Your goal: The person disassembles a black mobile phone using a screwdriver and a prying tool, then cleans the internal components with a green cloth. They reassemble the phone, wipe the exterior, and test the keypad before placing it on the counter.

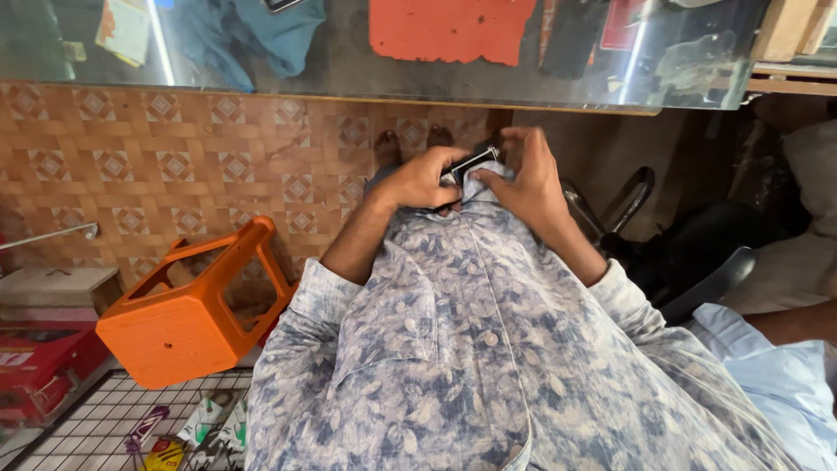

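Note:
A small dark flat device, like a phone with a shiny edge, is pressed against the hem of my blue floral shirt. My left hand grips the device from the left, fingers curled over it. From the right, my right hand closes on the device and a fold of shirt cloth. Most of the device is hidden by the fingers. Both hands sit low in front of my body, above my bare feet.
A glass counter with a red sheet under it runs along the top. An orange plastic stool lies tipped at left, over a wire rack of small packets. A black chair and another person's pale blue sleeve are at right.

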